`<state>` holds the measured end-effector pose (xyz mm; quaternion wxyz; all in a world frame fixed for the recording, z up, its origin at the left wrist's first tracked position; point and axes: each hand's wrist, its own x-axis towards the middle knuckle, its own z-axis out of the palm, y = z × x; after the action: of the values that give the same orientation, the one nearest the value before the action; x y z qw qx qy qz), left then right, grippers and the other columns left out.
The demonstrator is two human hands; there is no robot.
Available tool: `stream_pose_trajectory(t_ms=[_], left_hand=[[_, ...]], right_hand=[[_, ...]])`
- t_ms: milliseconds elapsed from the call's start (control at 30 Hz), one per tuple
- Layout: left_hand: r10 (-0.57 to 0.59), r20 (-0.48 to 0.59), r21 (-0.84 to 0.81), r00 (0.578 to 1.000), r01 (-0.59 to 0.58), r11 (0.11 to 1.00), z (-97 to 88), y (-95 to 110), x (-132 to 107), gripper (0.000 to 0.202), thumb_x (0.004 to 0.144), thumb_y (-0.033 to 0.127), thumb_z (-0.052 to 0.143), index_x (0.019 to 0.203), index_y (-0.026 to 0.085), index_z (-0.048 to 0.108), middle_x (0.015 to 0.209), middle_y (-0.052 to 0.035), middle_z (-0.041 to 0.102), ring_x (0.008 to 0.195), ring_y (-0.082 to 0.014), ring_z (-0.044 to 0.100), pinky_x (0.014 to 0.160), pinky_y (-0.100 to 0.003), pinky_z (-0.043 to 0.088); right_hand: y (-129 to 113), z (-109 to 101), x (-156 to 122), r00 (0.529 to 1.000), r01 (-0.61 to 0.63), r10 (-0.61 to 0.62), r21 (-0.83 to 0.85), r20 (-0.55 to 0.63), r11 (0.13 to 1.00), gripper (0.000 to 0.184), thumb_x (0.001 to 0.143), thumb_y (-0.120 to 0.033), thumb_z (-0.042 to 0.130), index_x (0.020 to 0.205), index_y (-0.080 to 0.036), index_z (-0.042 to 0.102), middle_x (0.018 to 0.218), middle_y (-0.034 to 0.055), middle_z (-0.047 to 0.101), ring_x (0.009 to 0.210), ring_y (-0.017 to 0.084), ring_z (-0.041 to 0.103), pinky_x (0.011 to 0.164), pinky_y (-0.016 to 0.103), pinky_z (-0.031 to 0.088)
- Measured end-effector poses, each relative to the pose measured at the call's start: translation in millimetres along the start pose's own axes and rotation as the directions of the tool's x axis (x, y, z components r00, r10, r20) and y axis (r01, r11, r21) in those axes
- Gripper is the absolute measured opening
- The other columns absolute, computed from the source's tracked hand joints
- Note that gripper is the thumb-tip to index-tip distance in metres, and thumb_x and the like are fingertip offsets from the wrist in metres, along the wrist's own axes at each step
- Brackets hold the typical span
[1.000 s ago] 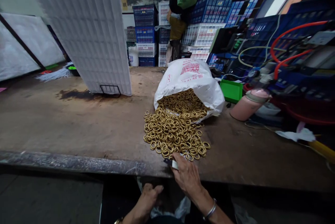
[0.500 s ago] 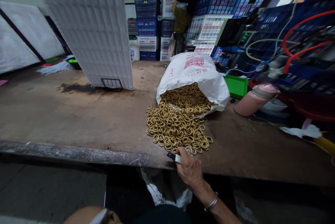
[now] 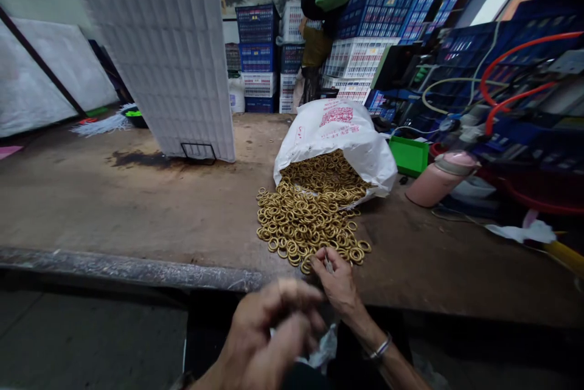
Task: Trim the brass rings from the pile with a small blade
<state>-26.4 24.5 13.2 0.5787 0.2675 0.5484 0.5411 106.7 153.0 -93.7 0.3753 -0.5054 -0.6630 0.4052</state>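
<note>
Many gold-coloured rings (image 3: 303, 219) spill in a heap from the open mouth of a white sack (image 3: 328, 128) with red print, which lies on its side on the table. At the near edge of the heap my right hand (image 3: 340, 283) is closed, with thumb and fingertips pinched on a small knife (image 3: 328, 264). Only a thin pale bit of it shows; the fingers cover the rest. My left hand (image 3: 269, 332) is in front of the table edge, lower and nearer to me. Motion smears its curled fingers, so whether it holds anything is unclear.
On the brown table (image 3: 137, 213) a tall white ribbed panel (image 3: 182, 67) stands in a black wire holder. To the right are a green tray (image 3: 409, 157), a pink bottle (image 3: 440, 180) and orange hoses (image 3: 490, 86). Stacked blue and white crates (image 3: 258, 49) fill the back.
My left hand has risen from the bottom edge toward the right hand. My right hand has turned, and the knife's dark blade no longer points out left. The view has tilted slightly up.
</note>
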Motion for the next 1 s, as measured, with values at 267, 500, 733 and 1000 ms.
stream_pose_trajectory(t_ms=[267, 500, 733, 1000], left_hand=[[0.148, -0.077, 0.036, 0.986, -0.146, 0.989, -2.3, -61.2, 70.3, 0.036, 0.071, 0.042, 0.058, 0.096, 0.017, 0.050, 0.056, 0.0054, 0.047, 0.044, -0.0060, 0.040, 0.043, -0.017, 0.033], [0.312, -0.080, 0.186, 0.947, -0.294, 0.938, -3.1, -61.6, 67.3, 0.022, 0.077, 0.034, 0.052, 0.066, 0.015, 0.054, 0.055, 0.0035, 0.049, 0.049, -0.0076, 0.043, 0.051, -0.019, 0.037], [0.279, 0.028, 0.288, 0.960, -0.275, 0.917, -9.3, -69.3, 66.3, 0.024, 0.079, 0.036, 0.048, 0.068, 0.016, 0.054, 0.056, 0.0015, 0.051, 0.049, -0.0088, 0.046, 0.050, -0.020, 0.038], [0.015, 0.130, -0.091, 0.991, -0.003, 0.996, -6.8, -65.5, 65.2, 0.033, 0.072, 0.048, 0.054, 0.072, 0.015, 0.048, 0.055, 0.0043, 0.049, 0.038, -0.0034, 0.038, 0.040, -0.016, 0.030]], right_hand=[[-21.4, 14.3, -16.9, 0.992, -0.048, 0.027, 0.168, 0.125, 0.985, 0.022, 0.070, -0.040, 0.053, 0.067, -0.019, 0.046, 0.060, -0.0035, 0.047, 0.057, 0.011, 0.044, 0.056, 0.022, 0.038], [-25.7, 15.2, -19.5, 0.962, -0.081, 0.026, 0.194, 0.273, 0.978, 0.027, 0.074, -0.045, 0.050, 0.067, -0.019, 0.047, 0.060, -0.0035, 0.048, 0.059, 0.011, 0.046, 0.058, 0.022, 0.039], [-19.7, 17.1, -18.5, 0.936, -0.163, 0.079, 0.224, 0.342, 0.961, 0.030, 0.075, -0.047, 0.047, 0.066, -0.018, 0.046, 0.058, -0.0048, 0.043, 0.055, 0.009, 0.042, 0.054, 0.021, 0.036], [-14.1, 13.1, -15.6, 0.939, -0.149, 0.098, 0.130, 0.331, 0.980, 0.028, 0.080, -0.043, 0.039, 0.069, -0.019, 0.047, 0.060, -0.0024, 0.049, 0.057, 0.011, 0.046, 0.056, 0.022, 0.036]])
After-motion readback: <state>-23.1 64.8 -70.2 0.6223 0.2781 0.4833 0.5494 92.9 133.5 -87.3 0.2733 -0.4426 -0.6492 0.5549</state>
